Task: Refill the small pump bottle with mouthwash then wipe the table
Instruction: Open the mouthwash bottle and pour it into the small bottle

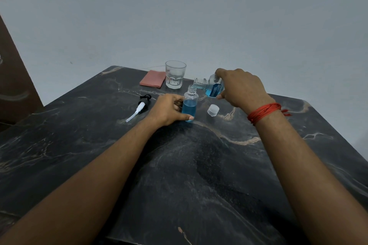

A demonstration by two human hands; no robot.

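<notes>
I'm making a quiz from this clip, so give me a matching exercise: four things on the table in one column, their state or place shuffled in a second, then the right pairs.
Things
1. small bottle
2. mouthwash bottle
3. pump head
4. pink cloth

States
A. folded, left of the glass
B. tilted in the right hand, neck over the other bottle
C. upright, steadied by the left hand
D. lying on its side on the table

Pairs: 1-C, 2-B, 3-D, 4-A

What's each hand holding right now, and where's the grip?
Left hand grips the small pump bottle around its lower body, upright on the table. Right hand holds the tilted mouthwash bottle by its base end, neck over the small bottle's mouth.
</notes>
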